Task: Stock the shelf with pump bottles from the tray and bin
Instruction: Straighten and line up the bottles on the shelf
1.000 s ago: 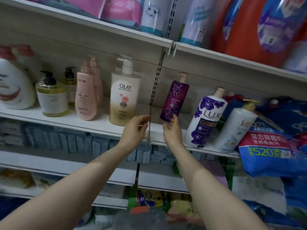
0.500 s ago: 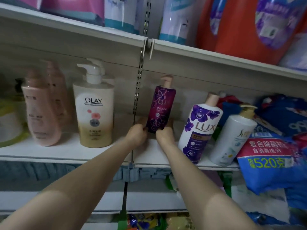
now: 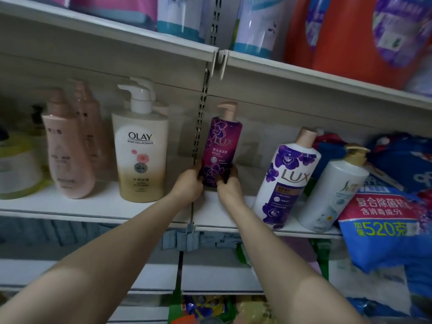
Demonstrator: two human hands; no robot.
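Slim dark-purple plastic pump bottle with orchid print and a pinkish pump head (image 3: 221, 148), upright on the white middle shelf board (image 3: 93, 204), just right of the perforated metal upright (image 3: 200, 127), base near the back of the board. Gripped low down from both sides: left hand (image 3: 188, 184) wrapped round the lower left of the bottle, fingers curled onto its side; right hand (image 3: 228, 183) clasping the lower right, fingertips curled over the front near the base. Both forearms stretched up from the bottom of the view.

To the left, close by but apart: large cream-and-gold pump bottle marked OLAY (image 3: 141, 150), with a second white pump head showing behind it. Further left, two pale pink curved bottles (image 3: 70, 146), one behind the other, then a blurred yellow-green bottle (image 3: 16, 164) at the frame edge.

To the right, well apart: white bottle with purple flowers and LUX lettering (image 3: 286, 181), leaning leftward, and beside it a white bottle with a gold pump (image 3: 332, 192), also tilted. Next to that, a blue plastic bag with white and green print (image 3: 383, 225) hanging over the shelf edge.

Above, upper shelf board (image 3: 117, 40) carrying pink and teal-white packs and a big orange jug (image 3: 346, 38). Below, lower shelves with blurred grey-blue packets (image 3: 58, 232).
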